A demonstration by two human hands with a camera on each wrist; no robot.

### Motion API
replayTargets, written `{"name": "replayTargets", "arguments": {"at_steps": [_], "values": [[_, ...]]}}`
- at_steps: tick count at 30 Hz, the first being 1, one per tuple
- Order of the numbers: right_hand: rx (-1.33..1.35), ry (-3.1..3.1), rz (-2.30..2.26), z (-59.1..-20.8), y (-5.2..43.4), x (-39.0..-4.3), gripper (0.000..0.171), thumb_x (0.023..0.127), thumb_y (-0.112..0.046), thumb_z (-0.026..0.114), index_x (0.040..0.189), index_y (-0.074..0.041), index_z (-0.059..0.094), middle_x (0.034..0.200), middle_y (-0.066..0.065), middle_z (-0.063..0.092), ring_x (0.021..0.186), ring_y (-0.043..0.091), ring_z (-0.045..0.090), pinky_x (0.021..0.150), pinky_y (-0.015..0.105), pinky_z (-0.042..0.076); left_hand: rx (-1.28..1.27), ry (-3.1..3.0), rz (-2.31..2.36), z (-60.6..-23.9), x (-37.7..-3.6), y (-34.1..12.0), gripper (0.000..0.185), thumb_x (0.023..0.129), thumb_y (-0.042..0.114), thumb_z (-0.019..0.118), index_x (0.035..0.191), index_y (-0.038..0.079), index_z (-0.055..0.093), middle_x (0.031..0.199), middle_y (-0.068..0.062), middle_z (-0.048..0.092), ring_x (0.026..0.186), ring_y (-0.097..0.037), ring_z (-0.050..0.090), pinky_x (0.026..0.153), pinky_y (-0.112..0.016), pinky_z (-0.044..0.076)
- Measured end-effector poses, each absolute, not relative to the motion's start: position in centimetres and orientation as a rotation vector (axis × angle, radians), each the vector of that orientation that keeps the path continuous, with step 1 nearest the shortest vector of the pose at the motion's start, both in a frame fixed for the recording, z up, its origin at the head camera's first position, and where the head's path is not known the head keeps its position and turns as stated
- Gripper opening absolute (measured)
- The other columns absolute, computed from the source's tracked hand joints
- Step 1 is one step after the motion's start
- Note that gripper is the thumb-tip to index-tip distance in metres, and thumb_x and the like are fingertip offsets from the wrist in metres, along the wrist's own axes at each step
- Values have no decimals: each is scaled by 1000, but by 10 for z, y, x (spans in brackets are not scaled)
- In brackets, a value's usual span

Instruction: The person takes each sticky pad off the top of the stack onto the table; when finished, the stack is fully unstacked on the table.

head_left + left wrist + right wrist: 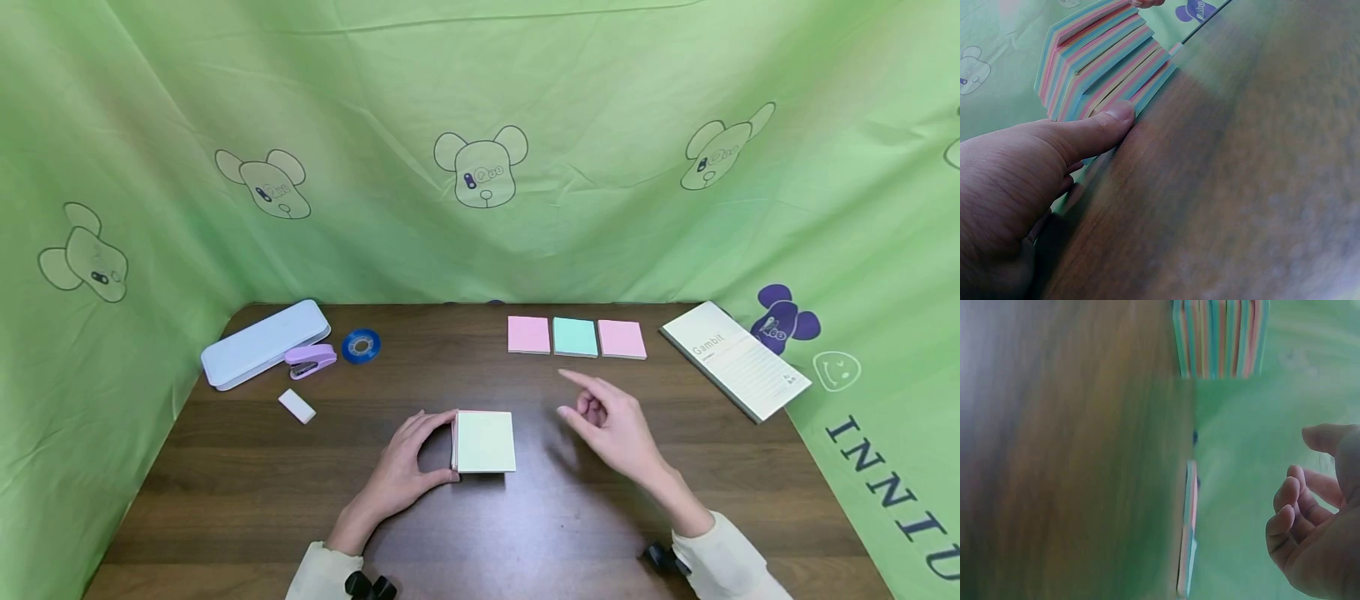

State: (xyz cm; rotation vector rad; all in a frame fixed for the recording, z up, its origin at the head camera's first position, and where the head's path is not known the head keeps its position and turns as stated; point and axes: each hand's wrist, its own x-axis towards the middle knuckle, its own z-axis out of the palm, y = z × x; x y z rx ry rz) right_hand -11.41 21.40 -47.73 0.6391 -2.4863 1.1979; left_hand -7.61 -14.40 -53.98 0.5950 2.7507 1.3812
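A thick block of sticky notes (486,442) with a pale yellow top lies on the dark wooden table (525,533), near the front middle. My left hand (447,446) grips its left side, fingers on the far corner and thumb on the near corner. In the left wrist view the thumb (1107,125) presses the block's (1100,59) striped multicolour edge. My right hand (573,396) hovers to the right of the block and holds nothing; its index finger is stretched out and the others are loosely curled. The right wrist view shows the block (1219,337) far from those fingers (1288,512).
Three thin pads lie in a row at the back: pink (528,334), teal (575,337), pink (622,339). A white booklet (735,359) lies at the right. A pale blue case (266,342), purple stapler (311,361), blue tape roll (361,346) and white eraser (297,406) are at the left. Green cloth walls the table.
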Motion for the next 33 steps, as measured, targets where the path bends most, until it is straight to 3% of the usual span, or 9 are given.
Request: {"name": "replayTargets", "arguments": {"at_steps": [7,18,26,33], "values": [[793,-2555,1292,-478,186,-99,57,90,-11,91,144,-7,72,85,-9,61,67,3,52,57,22,50,599,2762,1379,-540,-77,-144,90,81,21,101,161,21,59,157,0,65,157,-41,46,130,-68,31],[873,-2813,1239,-482,153,-89,92,79,-43,101,156,-11,63,94,-6,61,69,3,49,61,21,46,592,2740,1375,-538,-77,-144,90,83,23,100,162,22,58,158,0,64,158,-41,44,131,-68,29],[858,-2802,1304,-489,144,-90,84,77,-29,103,150,-11,65,91,-6,59,70,11,53,63,20,45,598,2753,1366,-538,-76,-145,89,83,23,100,162,23,58,158,0,64,157,-42,46,130,-69,31],[845,-2742,1304,-489,141,-90,81,73,-27,105,144,-14,69,91,-7,56,73,12,51,64,20,43,598,2749,1377,-538,-76,-144,91,82,22,101,162,23,58,158,0,64,156,-41,47,130,-69,31]]}}
